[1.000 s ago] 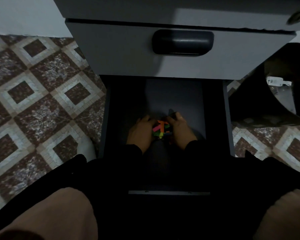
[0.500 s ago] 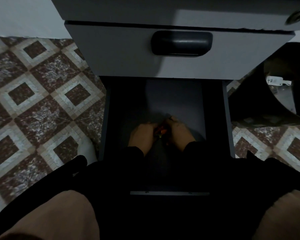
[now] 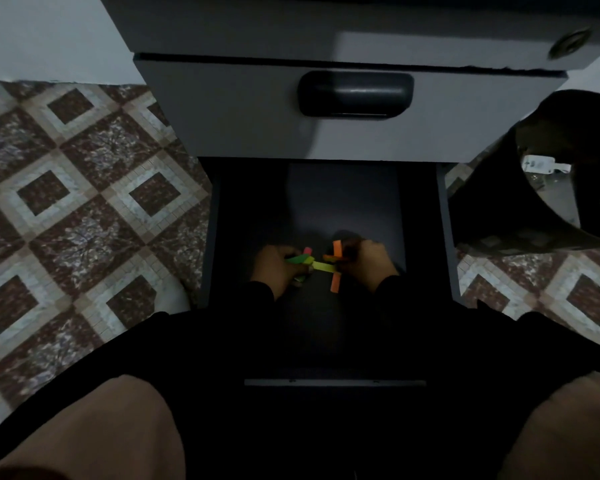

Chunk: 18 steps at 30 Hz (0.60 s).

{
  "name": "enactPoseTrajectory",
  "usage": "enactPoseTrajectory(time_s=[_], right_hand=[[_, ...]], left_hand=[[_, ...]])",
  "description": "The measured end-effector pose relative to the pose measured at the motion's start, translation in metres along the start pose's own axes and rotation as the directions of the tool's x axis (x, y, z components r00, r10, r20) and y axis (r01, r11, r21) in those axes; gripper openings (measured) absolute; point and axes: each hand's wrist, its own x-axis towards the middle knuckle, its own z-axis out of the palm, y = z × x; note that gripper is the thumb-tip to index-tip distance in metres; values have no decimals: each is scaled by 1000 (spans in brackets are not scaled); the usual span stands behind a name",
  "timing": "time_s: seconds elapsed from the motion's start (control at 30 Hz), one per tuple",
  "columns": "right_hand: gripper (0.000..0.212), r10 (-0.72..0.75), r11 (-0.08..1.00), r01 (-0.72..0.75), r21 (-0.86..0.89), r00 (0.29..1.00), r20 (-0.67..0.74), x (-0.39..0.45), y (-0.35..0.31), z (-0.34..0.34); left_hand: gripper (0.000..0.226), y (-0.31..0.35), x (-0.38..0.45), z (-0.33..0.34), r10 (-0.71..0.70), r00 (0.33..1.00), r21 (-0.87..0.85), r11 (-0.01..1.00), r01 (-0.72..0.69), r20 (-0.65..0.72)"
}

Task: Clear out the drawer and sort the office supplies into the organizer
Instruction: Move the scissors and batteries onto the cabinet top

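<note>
In the drawer (image 3: 420,209), both hands have parted, exposing colored strips (image 3: 323,266).

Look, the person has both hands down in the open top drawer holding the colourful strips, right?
Not quite. The drawer with the handle above is closed. The open drawer is the lower one, as the head view shows. Both the left hand and the right hand are down in it, holding the colourful strips.

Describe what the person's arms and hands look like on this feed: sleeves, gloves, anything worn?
Both arms wear long black sleeves that reach the wrists. The left hand and right hand are bare, with no gloves. The feed is too dim to show any rings, watch or markings.
</note>
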Motion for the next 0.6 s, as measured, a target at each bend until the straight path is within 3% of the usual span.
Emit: enactPoseTrajectory(time_s=[0.07,0.17,0.3,0.5,0.6], right_hand=[[30,77,987,-79,137,997,17,-1,3,-4],[13,102,952,-104,289,995,23,-8,6,-9],[28,77,887,-78,455,997,21,-29,2,-24],[18,22,820,-12,573,1000,-10,-71,-20,-67],[25,-28,823,58,565,998,-61,-92,-30,-91]], left_hand=[[14,2,-4,-2,-16,1000,-68,998,16,8],[15,10,-14,-3,-21,1000,-168,985,22,6],[13,29,-35,-6,19,1000,-240,971,-14,21],[15,64,-68,-19,85,996,-222,972,-74,38],[24,91,-86,-28,148,988,-187,972,-138,40]])
